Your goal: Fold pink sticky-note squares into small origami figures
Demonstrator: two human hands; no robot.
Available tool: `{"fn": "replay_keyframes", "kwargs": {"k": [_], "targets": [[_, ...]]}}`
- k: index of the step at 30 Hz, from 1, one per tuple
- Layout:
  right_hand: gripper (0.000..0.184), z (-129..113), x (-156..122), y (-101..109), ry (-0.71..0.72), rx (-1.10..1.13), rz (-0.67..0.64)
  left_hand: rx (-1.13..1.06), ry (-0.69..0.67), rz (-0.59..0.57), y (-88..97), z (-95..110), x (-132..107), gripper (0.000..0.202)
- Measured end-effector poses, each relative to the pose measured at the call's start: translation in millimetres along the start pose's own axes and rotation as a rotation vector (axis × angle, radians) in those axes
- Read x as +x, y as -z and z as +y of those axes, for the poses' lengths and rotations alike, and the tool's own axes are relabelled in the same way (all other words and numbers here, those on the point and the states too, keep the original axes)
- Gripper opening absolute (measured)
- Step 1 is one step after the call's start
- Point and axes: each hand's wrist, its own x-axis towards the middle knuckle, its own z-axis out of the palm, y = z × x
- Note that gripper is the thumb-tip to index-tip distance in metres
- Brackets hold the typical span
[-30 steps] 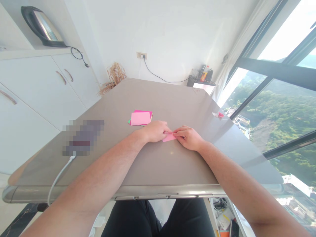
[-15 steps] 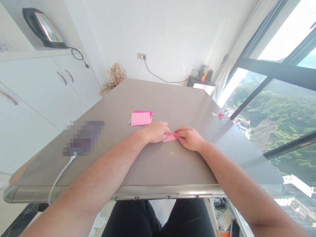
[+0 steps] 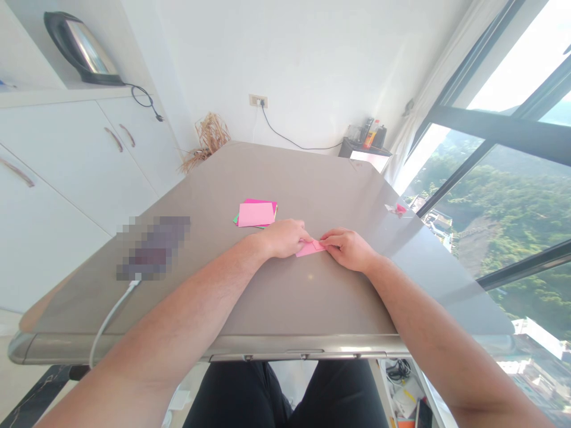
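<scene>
A small folded pink paper (image 3: 308, 249) lies on the grey table (image 3: 276, 297) between my two hands. My left hand (image 3: 284, 238) is curled, its fingertips pressing the paper's left part. On the other side, my right hand (image 3: 350, 248) pinches the paper's right edge with closed fingers. Most of the paper is hidden under the fingers. A stack of coloured paper sheets (image 3: 256, 214), pink on top, rests just beyond my left hand.
A blurred-out object (image 3: 154, 248) with a white cable (image 3: 109, 318) lies at the table's left. A small pink scrap (image 3: 396, 208) sits near the right edge. White cabinets stand to the left, large windows to the right, dry grass (image 3: 207, 138) at the far corner.
My right hand has shifted slightly to the right along the paper, exposing a bit more of its pink surface. The left hand stays in place.
</scene>
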Motion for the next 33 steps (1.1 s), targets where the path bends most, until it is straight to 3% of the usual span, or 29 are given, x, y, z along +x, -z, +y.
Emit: {"fn": "replay_keyframes", "kwargs": {"k": [8,18,24,33], "targets": [[0.054,-2.8,-2.8,10.9,0.073,-0.102,-0.081,-0.01,0.001,0.007,-2.6,-3.9,1.4,0.042],[0.05,1.1,-5.9,13.9,-0.016,-0.045,-0.101,-0.024,0.006,0.017,-4.8,-5.6,3.0,0.04],[0.042,-7.0,-2.7,11.5,-0.128,-0.038,-0.025,-0.018,0.015,0.003,-2.0,-2.5,2.0,0.042],[0.055,-17.8,7.3,10.9,-0.075,-0.284,-0.188,-0.051,-0.001,0.016,-0.8,-1.8,2.2,0.042]]}}
